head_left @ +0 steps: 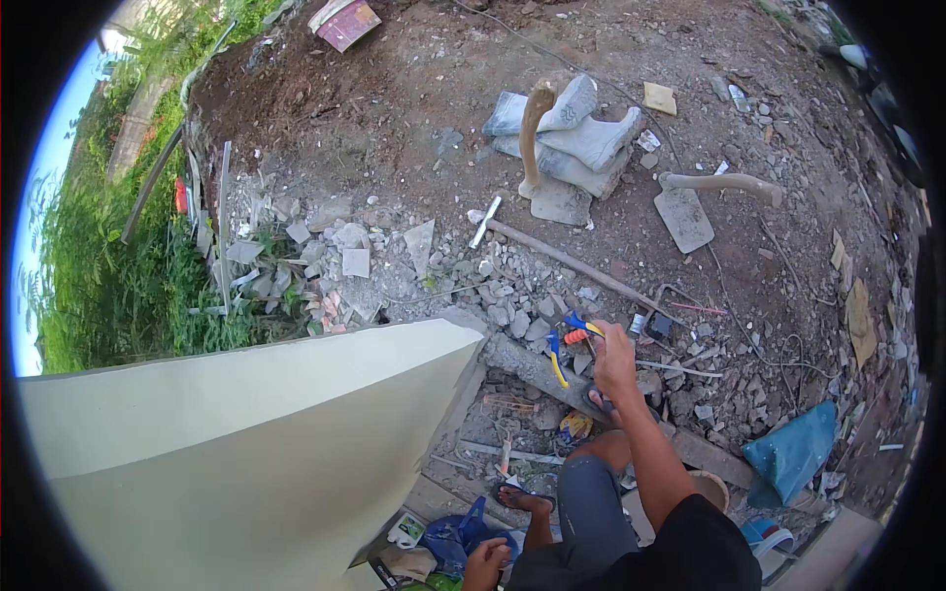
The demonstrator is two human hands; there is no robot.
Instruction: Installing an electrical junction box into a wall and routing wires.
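In the head view, my right hand [613, 366] is closed around blue-and-yellow hand tools [557, 360], which look like pliers, and an orange-handled tool [576, 335]. They are held over a broken concrete piece [532, 364] among rubble. My left hand [485, 561] is low by my thigh with its fingers curled; what it holds, if anything, is hidden. A blue plastic bag [451, 542] and a white container [406, 530] lie near it. My feet in sandals rest among debris and planks.
A cream wall [246, 414] fills the lower left. Ahead are a sledgehammer [572, 266], two hoes [552, 207] [685, 219], rubber boots [596, 138], wires and a bucket [345, 22]. A teal sheet [788, 453] is at right; plants [118, 266] grow at left.
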